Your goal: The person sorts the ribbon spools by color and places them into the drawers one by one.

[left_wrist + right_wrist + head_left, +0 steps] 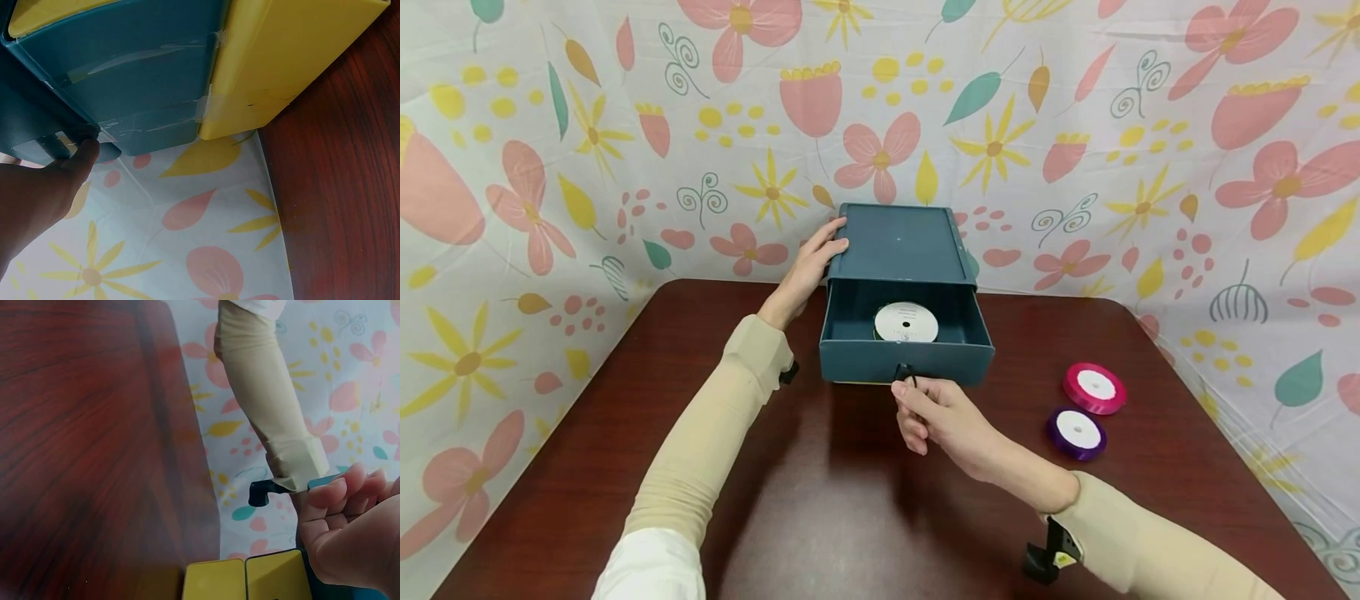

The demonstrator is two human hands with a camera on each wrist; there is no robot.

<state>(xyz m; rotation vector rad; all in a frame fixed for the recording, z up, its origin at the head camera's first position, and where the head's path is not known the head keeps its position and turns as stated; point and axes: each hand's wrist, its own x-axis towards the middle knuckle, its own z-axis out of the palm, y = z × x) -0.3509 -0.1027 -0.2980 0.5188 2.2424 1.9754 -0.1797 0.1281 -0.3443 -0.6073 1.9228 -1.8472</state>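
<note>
A dark teal drawer box point(898, 242) stands at the back of the table, its drawer point(857, 360) pulled out toward me. Inside the drawer lies a spool with a white face point(895, 317) and a dark centre hole; its rim is mostly hidden. My right hand point(947, 421) pinches the small black pull loop point(904, 370) on the drawer front between thumb and finger. My left hand point(807, 268) rests against the box's left side, with fingertips at its top edge. In the left wrist view, a yellow part point(275, 56) sits against the teal box.
On the table point(760, 517) to the right lie a pink ribbon spool point(1096, 387) and a purple ribbon spool point(1078, 432), both with white faces. A floral cloth point(1037, 167) hangs behind and along the sides. Yellow fronts point(215, 578) show low in the right wrist view.
</note>
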